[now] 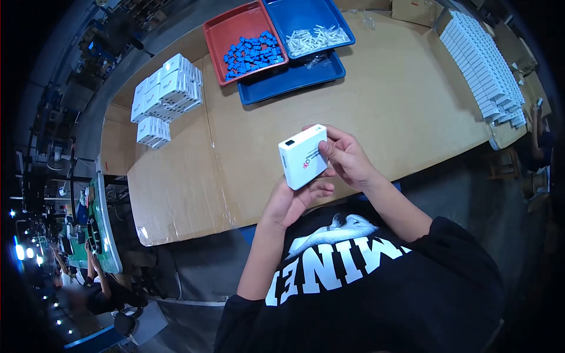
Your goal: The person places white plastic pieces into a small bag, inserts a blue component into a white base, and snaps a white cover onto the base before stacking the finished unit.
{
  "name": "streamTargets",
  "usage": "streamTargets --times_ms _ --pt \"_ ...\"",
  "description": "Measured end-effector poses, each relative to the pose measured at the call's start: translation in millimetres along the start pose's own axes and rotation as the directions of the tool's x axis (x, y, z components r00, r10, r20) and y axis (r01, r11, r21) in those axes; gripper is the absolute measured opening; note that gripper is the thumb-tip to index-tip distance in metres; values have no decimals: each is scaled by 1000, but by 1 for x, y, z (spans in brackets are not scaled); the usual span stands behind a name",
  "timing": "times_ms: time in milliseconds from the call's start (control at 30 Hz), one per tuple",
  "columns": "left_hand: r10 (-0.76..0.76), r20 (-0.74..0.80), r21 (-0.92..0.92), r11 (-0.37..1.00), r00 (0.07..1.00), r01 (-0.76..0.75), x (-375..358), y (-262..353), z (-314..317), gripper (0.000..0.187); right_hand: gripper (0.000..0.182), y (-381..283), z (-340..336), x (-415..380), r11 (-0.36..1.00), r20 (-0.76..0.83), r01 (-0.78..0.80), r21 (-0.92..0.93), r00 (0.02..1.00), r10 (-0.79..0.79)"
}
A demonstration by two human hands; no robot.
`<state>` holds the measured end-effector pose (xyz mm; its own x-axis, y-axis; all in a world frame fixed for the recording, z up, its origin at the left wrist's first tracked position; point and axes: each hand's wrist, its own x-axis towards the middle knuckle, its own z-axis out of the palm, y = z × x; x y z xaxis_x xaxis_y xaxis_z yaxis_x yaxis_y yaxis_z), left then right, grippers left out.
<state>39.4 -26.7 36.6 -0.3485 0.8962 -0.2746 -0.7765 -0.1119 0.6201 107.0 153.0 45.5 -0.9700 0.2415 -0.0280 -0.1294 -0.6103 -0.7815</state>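
Note:
A small white box [304, 159] with printing on its broad face and a dark square on its narrow side is held over the front of the cardboard-covered table [247, 153]. My right hand [347, 157] grips its right side, thumb on the printed face and fingers behind. Under the lower edge lies my left hand [296, 200], palm up, with its fingers apart and partly curled; the box's bottom corner rests at the palm.
White boxes [168, 91] stand stacked at the left. A red tray [238, 26] holds blue pieces, a blue tray [306, 15] white pieces; another blue tray [294, 85] sits beneath. Many white boxes [479, 65] are at the right. Other people are at both sides.

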Motion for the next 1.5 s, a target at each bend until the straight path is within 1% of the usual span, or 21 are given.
streamTargets --times_ms 67,100,200,267,333,400,467,533,600,700,733,833,867,933,967,1100,1167,1200,1267,1367,1500 --pt "42 80 -117 993 996 -33 -5 -10 -2 53 44 0 1 -3 986 23 -43 -161 999 48" --pt "95 4 -188 978 995 -93 -6 -13 1 50 43 6 8 -3 972 -44 75 -224 995 -87" --pt "177 -166 -243 946 970 -214 -7 -11 7 37 38 13 -1 -12 986 -177 30 -162 983 -59" --pt "459 -336 176 888 822 -424 -6 -15 9 32 37 17 -3 -22 990 -259 -30 -135 966 -6" --pt "536 -360 290 842 764 -454 -5 -20 11 33 37 21 1 -34 977 -335 -89 -196 942 19" --pt "785 -265 664 570 561 -484 1 -31 12 35 48 25 4 -45 974 -305 -93 -209 952 26" --pt "768 -230 645 580 598 -497 3 -45 10 47 65 39 1 -46 896 -80 150 -419 976 -200" --pt "794 86 934 146 601 -327 2 -56 17 62 83 40 -3 -42 886 -117 147 -439 969 -218" --pt "741 148 912 155 655 -381 6 -69 18 76 88 35 -14 -37 933 -87 123 -337 983 -161" --pt "640 192 938 101 744 -330 5 -73 16 76 94 24 -35 -37 847 -89 92 -524 983 -163" --pt "598 76 913 280 798 -297 3 -78 16 73 94 21 -44 -39 851 -113 108 -514 975 -192" --pt "459 -64 825 524 886 -212 -4 -90 13 62 84 -9 -71 -48 974 -185 -102 -205 981 64" --pt "424 -98 804 567 900 -179 -6 -97 13 61 84 -12 -90 -51 977 -205 -80 -198 978 38" --pt "358 -164 783 615 919 -100 -10 -97 20 60 73 -18 -128 -55 954 -252 142 265 965 -74" --pt "369 -149 805 584 917 -104 -10 -99 21 56 64 -28 -149 -66 942 -312 215 257 941 -130" --pt "321 -60 875 473 945 -105 20 -100 45 49 64 -115 -215 -111 864 -633 487 131 712 -305" --pt "334 73 920 342 940 -193 39 -102 54 48 69 -155 -260 -130 839 -748 493 -230 462 -477" --pt "328 74 918 347 942 -193 43 -101 55 48 68 -182 -278 -141 794 -767 486 -365 326 -552" --pt "-11 -161 831 537 987 142 52 -98 56 54 64 -230 -326 -168 692 -759 493 -527 93 -644" --pt "31 -123 825 558 992 85 64 -111 76 57 62 -302 -399 -194 487 -629 494 -721 -171 -758" --pt "260 -15 874 473 966 -114 66 -122 74 61 80 -368 -492 -214 416 -441 156 -896 -187 -878"
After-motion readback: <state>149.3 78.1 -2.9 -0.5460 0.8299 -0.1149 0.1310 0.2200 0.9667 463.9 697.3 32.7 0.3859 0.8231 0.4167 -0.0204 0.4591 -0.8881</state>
